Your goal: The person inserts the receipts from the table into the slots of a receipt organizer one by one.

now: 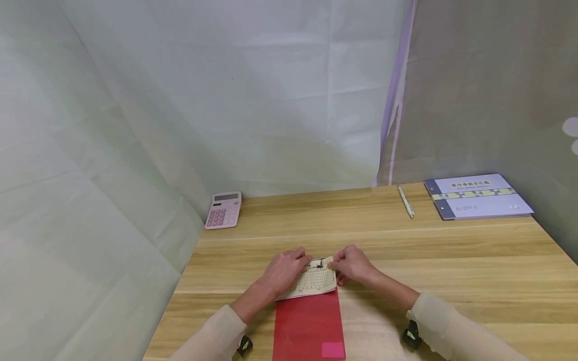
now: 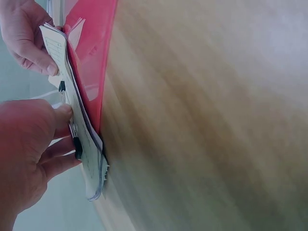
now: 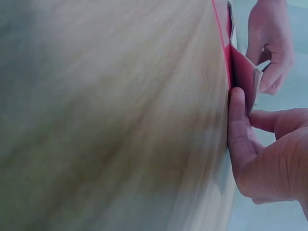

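A stack of cream printed slips with a grid (image 1: 316,281) lies across the upper end of a red folder (image 1: 308,321). My left hand (image 1: 283,273) grips the left part of the stack at its top edge. In the left wrist view its thumb presses beside a metal clip with black ends (image 2: 77,148) on the slips, with fingers curled at the edge. My right hand (image 1: 354,264) pinches the stack's upper right corner between thumb and fingers. From the right wrist view, the slips stand tilted up from the red folder at that corner.
A pink calculator (image 1: 224,210) sits at the back left of the wooden table (image 1: 451,281). At the back right lie a pen (image 1: 406,202) and a white ledger with a dark spine (image 1: 480,206). Pale cloth (image 1: 271,100) hangs behind the table.
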{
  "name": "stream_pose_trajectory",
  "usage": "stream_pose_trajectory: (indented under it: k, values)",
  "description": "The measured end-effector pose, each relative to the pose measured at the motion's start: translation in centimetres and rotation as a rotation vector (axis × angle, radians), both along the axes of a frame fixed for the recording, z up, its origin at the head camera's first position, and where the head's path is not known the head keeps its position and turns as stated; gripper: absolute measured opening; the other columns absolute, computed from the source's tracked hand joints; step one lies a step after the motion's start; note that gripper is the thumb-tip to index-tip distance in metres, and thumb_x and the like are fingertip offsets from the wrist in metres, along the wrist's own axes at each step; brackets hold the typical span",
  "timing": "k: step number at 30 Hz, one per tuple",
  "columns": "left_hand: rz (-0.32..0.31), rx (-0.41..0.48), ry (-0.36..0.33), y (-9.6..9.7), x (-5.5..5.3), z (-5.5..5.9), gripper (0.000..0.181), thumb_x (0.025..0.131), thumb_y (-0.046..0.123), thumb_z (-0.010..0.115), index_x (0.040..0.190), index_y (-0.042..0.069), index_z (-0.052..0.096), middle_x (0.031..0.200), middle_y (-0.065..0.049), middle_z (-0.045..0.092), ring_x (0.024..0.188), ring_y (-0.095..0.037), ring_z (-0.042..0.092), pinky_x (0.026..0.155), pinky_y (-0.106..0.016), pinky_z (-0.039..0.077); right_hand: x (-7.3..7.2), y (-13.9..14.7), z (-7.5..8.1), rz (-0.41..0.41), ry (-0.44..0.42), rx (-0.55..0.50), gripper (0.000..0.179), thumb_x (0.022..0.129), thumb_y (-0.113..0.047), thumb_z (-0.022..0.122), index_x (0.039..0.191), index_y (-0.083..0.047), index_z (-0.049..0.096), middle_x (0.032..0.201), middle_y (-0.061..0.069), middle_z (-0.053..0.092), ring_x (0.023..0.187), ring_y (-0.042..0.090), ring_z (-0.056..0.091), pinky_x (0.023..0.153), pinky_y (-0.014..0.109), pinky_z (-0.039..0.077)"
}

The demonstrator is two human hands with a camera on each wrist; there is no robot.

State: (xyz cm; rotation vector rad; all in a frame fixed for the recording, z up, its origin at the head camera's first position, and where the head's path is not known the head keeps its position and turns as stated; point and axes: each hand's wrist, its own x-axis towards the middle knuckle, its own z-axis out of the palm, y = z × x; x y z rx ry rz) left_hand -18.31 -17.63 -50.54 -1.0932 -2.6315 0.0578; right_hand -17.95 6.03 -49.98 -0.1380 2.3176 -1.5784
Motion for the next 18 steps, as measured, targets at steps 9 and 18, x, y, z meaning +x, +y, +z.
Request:
stream_pose_trajectory:
  k: [9, 18]
  values:
    - [0.054, 0.098, -0.117, -0.7, -0.4, -0.4, 0.028, 0.102, 0.027, 0.074, 0.128, 0.017, 0.078, 0.11, 0.001, 0.068, 0.094, -0.012, 0.066, 0.072, -0.033, 0.057, -0.3, 0.9, 0.6, 0.064, 0.02, 0.044, 0.02, 0.097, -0.003, 0.074, 0.079, 0.001, 0.07, 0.066, 0.011, 0.069, 0.05, 0.018, 0.066, 0.053, 0.032, 0.059]
    - [0.076, 0.231, -0.333, -2.2, -0.7, -0.3, 0.041, 0.103, 0.031, 0.072, 0.14, 0.013, 0.068, 0.132, 0.0, 0.068, 0.125, -0.02, 0.063, 0.106, -0.043, 0.052, -0.5, 4.2, 1.4, 0.078, 0.102, 0.057, 0.008, 0.094, 0.0, 0.073, 0.088, 0.004, 0.073, 0.075, 0.011, 0.07, 0.061, 0.02, 0.067, 0.058, 0.035, 0.06]
